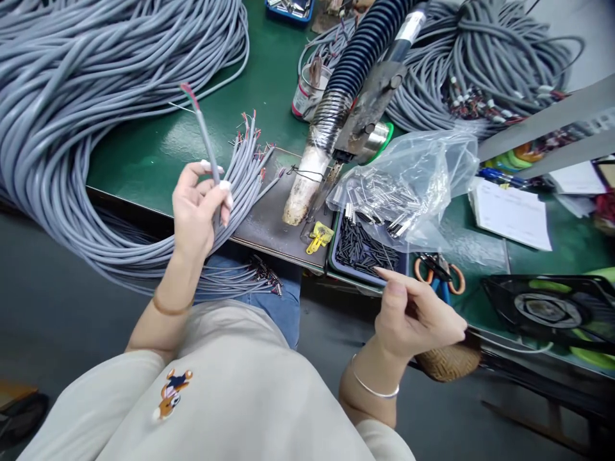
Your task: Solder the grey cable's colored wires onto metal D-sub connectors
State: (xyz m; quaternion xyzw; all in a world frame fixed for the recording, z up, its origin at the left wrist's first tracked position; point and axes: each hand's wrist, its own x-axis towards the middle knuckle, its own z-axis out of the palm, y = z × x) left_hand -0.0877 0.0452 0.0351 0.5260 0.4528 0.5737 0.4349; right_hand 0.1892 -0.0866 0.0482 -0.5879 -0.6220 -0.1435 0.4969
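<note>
We take the blue plastic tray (358,274) as our landmark: matte, thin black tubes (358,246) fill it in a tangle. Well to its left, our left hand (199,202) grips one smooth, round grey cable (206,137) between thumb and fingers; the cable stands nearly upright, its stripped top showing red and a fine pale wire. Just behind that hand, also left of the tray, a sheaf of grey cables (243,173) ends in frayed red tips. Our right hand (416,314) hovers near the tray's front right corner, fingers bent toward the thumb; we cannot tell whether they close on anything small. A crinkled clear bag (437,169) of shiny metal pieces (377,192) leans over the tray's back. Behind and left of the tray hangs a ribbed black hose (368,51). The tray sits on a glossy green table (273,83), above a grey floor (319,346).
</note>
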